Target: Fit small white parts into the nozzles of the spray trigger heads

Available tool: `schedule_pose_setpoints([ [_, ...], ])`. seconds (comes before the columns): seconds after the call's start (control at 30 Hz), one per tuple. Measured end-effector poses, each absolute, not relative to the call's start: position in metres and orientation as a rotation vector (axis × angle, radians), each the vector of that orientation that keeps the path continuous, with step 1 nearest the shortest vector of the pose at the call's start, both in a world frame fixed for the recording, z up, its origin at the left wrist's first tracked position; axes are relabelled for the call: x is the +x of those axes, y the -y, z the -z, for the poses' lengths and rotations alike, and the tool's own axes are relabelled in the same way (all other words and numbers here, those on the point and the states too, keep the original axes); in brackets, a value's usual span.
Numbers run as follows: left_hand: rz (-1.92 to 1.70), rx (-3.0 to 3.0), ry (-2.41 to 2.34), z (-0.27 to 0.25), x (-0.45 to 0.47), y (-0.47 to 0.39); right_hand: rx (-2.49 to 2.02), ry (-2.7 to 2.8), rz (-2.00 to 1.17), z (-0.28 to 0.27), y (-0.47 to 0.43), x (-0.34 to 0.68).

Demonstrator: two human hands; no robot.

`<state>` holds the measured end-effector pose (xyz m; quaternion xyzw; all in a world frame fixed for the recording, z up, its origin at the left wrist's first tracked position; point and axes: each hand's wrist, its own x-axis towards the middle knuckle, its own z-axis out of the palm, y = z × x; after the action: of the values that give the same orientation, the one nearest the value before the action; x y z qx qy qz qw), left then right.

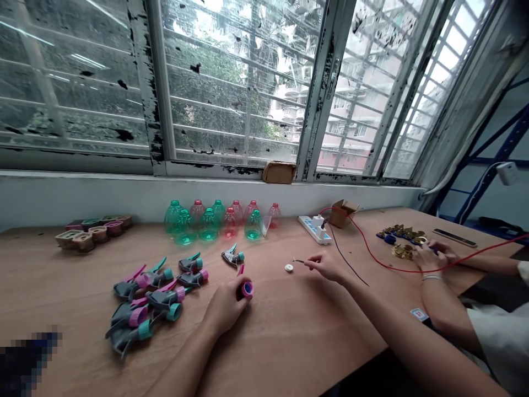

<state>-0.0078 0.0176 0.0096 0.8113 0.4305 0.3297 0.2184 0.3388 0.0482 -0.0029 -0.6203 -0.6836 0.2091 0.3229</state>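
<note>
My left hand is wrapped round a spray trigger head with a pink collar, its opening turned to the right. Between the fingertips of my right hand is a thin dark stick-like piece, too small to name. Its tip hangs near a small white round disc lying on the table. Several grey trigger heads with pink or teal collars lie in a loose pile left of my left hand. Beyond that hand, a single teal-collared trigger head lies apart.
Green bottles and red bottles stand by the wall. A power strip and red cable lie right. Small tubs sit far left. At right, another person's hands work beside gold-coloured parts.
</note>
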Motion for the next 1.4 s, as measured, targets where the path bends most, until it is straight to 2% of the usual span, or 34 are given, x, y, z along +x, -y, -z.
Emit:
schedule_pose_setpoints([
  [0.43,-0.884,2.234,-1.193,-0.012,-0.007,-0.017,-1.7,2.128,-0.229,-0.017,-0.055,0.323],
  [0.63,-0.885,2.261,-1.175,-0.01,-0.008,-0.019,-1.838,2.313,0.081,-0.03,-0.061,0.316],
  [0.93,-0.893,2.283,-1.18,-0.008,-0.007,-0.021,-1.869,2.529,0.332,-0.047,-0.063,0.288],
  [1.4,-0.857,2.268,-1.194,-0.008,-0.006,-0.02,-1.866,2.835,0.536,-0.068,-0.071,0.273],
])
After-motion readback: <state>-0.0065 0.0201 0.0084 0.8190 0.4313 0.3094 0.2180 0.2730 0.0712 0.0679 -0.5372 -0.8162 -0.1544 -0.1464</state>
